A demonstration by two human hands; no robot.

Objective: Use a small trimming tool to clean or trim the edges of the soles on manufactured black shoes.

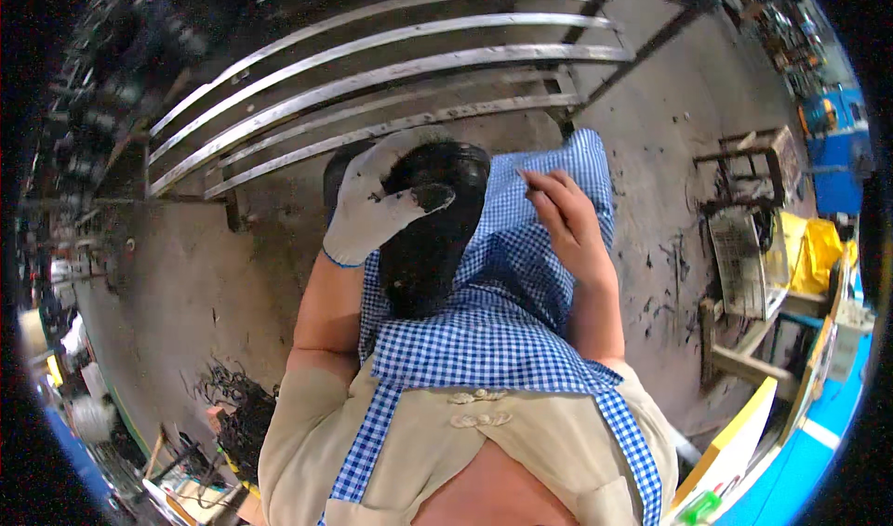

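My left hand (372,205), in a white glove with a blackened thumb, grips a black shoe (433,238) over my lap. The thumb lies across the shoe's dark upper side, and the other fingers curl round its far end, partly hidden. Bare and to the right of the shoe, apart from it, my right hand (575,224) is held up with thumb and fingers pinched together. A small thin tip shows at its fingertips, too small to name. A blue-and-white checked apron (493,354) covers my lap beneath both hands.
Ahead stands a metal rack (400,66) of long bars. Black scraps lie in a heap (246,424) at lower left and on the floor (651,154) at right. A wooden stool (753,159), wire basket (739,256) and yellow bag (814,252) are at the right.
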